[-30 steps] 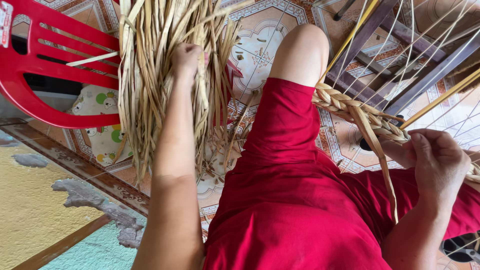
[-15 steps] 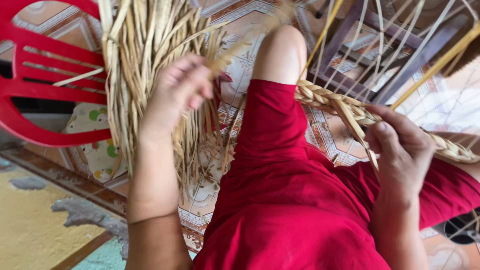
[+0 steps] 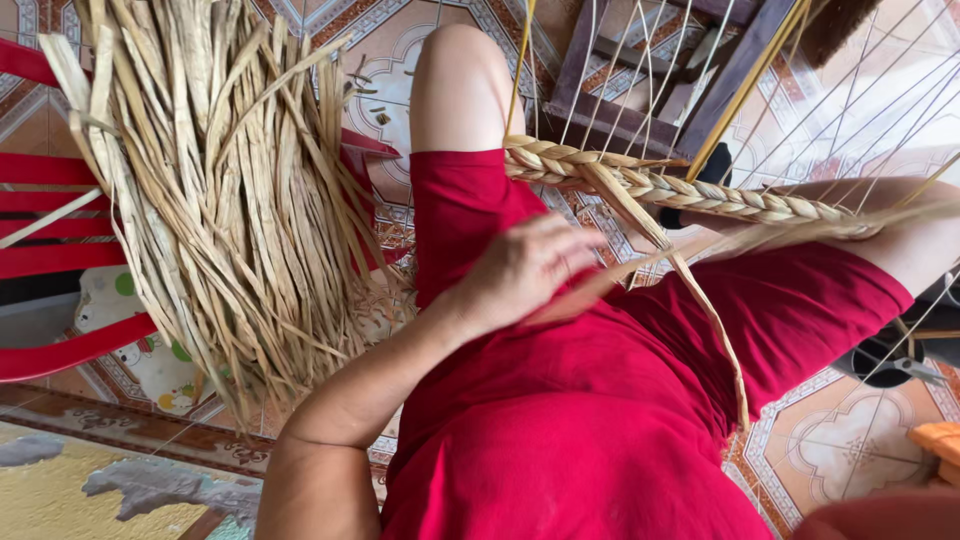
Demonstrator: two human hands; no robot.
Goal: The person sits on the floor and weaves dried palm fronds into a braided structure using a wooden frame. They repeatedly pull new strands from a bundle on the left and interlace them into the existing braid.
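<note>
Left hand is over our lap, on the red shorts, fingers curled together and pinching one flat dry strand. That strand runs from the fingers rightward and slightly up, across the right thigh, toward the right edge of the view.

Right hand: not in view, so we cannot tell what its fingers are doing.

The braided rope lies just above the left hand, from beside the left knee across to the right thigh. It looks like a three-strand plait, pale straw colour. One loose end hangs off the braid and drops down over the shorts; it crosses the pinched strand near the middle of the lap.

The bundle of loose straw strips hangs on our left, draped against a red plastic chair. The left forearm passes just beside its lower tips; whether they touch we cannot tell.

Behind the braid: a dark wooden frame with thin taut strings running down toward us. Patterned floor tiles under everything. Dark round object at the far right edge, too cut off to identify.
</note>
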